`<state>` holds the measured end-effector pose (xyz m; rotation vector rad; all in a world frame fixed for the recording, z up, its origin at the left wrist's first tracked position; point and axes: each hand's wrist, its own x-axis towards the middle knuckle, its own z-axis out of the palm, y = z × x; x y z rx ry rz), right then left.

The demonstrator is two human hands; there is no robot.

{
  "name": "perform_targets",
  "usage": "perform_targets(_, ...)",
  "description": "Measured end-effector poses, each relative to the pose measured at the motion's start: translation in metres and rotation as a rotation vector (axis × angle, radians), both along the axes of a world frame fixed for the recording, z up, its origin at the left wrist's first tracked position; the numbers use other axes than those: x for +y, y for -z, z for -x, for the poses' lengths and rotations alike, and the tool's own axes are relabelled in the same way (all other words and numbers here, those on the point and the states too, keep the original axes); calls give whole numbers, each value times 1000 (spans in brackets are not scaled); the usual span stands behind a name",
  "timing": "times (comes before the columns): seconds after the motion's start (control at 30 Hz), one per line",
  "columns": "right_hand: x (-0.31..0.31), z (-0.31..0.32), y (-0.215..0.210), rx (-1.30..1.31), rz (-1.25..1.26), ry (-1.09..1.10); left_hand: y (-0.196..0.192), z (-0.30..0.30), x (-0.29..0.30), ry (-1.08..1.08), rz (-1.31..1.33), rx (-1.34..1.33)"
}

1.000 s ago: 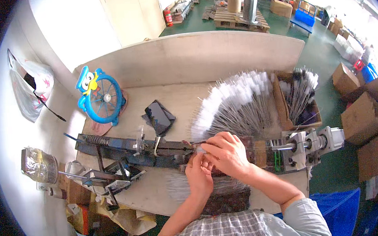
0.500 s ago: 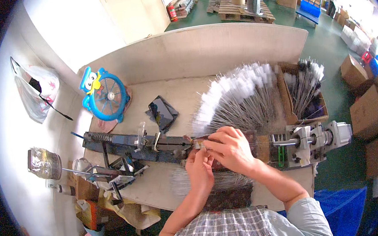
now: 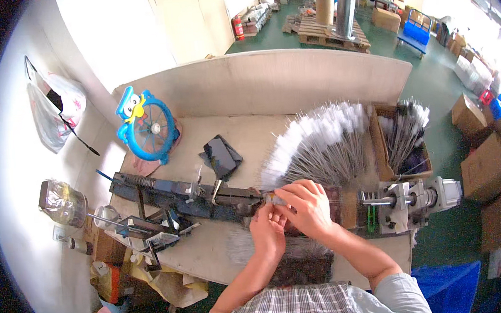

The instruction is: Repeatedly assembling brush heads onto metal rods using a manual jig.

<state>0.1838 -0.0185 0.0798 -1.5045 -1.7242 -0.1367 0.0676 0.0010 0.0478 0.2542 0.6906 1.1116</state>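
Observation:
At the middle of the bench, my left hand (image 3: pixel 267 233) and my right hand (image 3: pixel 309 211) meet at the right end of a long dark metal fixture (image 3: pixel 165 189). Both hands are closed, thumbs and fingers pinched around one small spot; what they grip is mostly covered by the fingers. Thin wire seems to run from there toward a grey motor-driven spindle unit (image 3: pixel 407 198) on the right. Just beyond my right hand, white-tipped wire-stem brushes (image 3: pixel 320 142) lie fanned out. More thin bristly wires (image 3: pixel 243 245) lie beside my left wrist, on the near side.
A cardboard box (image 3: pixel 381 146) of dark and white brushes stands at the bench's right edge. A blue cartoon-shaped fan (image 3: pixel 153 129) and a dark phone-like slab (image 3: pixel 222 157) sit at the back left. A raised panel (image 3: pixel 256 79) closes the far side. Cartons (image 3: pixel 489 167) stand on the floor at right.
The view has tilted, so the bench sits lower in the picture. Both hands stay together at the fixture's end, with the right fingers shifted slightly.

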Motion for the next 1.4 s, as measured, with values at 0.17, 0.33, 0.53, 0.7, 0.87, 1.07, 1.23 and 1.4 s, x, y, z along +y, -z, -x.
perform_targets(0.17, -1, -3, -3, -37, -2, -36, -4, -6, -1, -32, 5, 49)
perform_targets(0.33, -1, -3, -5, -36, 27, -51, -2, -5, -1, -51, -16, 52)
perform_targets(0.53, -7, -12, -7, -21, 33, -42, -8, -7, -2, -55, 46, 21)
perform_targets(0.7, -6, -15, -4, -37, 5, -50, -7, -9, -2, -38, -46, 107)
perform_targets(0.87, -7, -16, -4, -54, 0, -42, -6, -9, -2, -27, -59, 123)
perform_targets(1.07, -10, -16, -2, -54, 7, -48, -9, -8, -4, -27, -39, 118)
perform_targets(1.23, -7, -14, -4, -48, 28, -64, -6, -8, -4, -46, -29, 74)
perform_targets(1.4, -3, -13, -1, -33, -1, -64, -15, -11, -2, -28, -50, 128)
